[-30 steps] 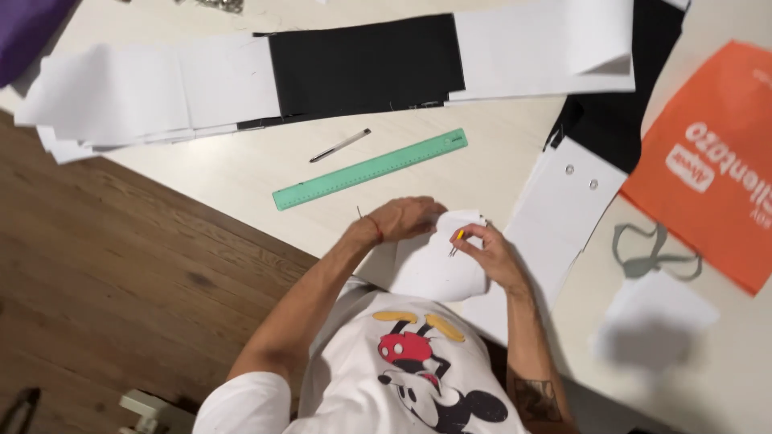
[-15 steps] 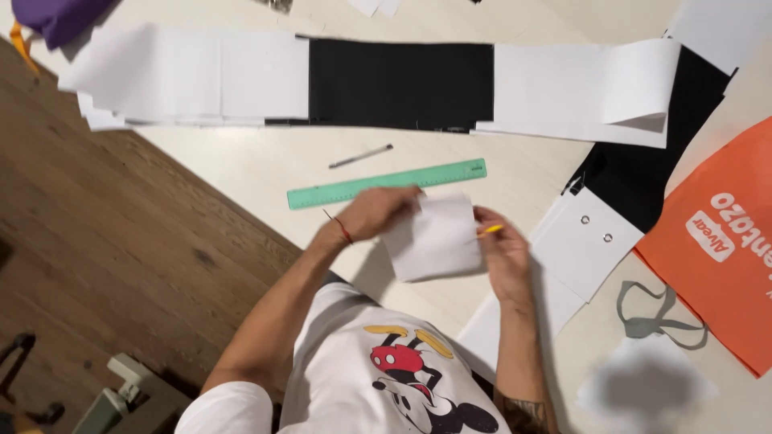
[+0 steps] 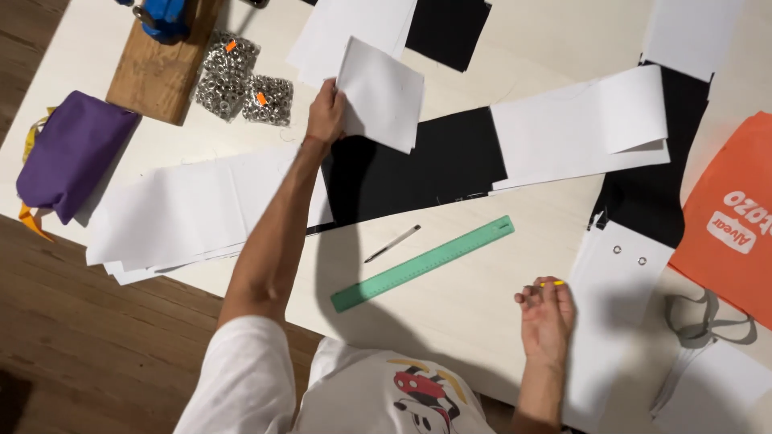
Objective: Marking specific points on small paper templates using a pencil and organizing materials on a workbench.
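One white fabric square (image 3: 381, 93) — flat, unmarked — pinched by left hand (image 3: 326, 112).

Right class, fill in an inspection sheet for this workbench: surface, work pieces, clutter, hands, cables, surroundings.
Surface: pale table, mostly covered.
Work pieces: white sheet lifted above black and white fabric strip.
Clutter: green ruler, pen, bagged metal eyelets, wooden block, purple pouch, orange bag.
Hands: left hand grips the white sheet; right hand rests on the table holding something small and yellow.
Cables: nothing seen.
Surroundings: wooden floor.
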